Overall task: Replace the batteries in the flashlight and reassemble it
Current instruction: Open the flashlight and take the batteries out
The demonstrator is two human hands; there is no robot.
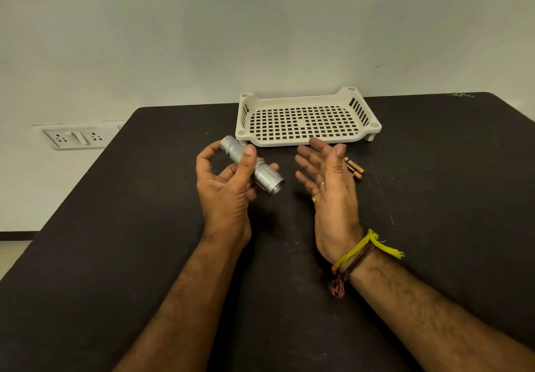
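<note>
Our left hand (228,186) curls its fingers (249,157) round the flashlight (253,166), held above the tabletop (115,226); our right hand (330,186) hovers beside it, fingers spread and holding nothing, with batteries (354,168) lying just behind, near the tray (307,142)

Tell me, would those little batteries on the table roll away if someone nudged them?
Probably, if pushed sideways: the batteries are small smooth cylinders lying flat on the bare dark table, with nothing beside them to stop them. Pushed end-on, they would more likely slide. They look stiff and light, so the open right hand nearby could probably lift both easily.
</note>
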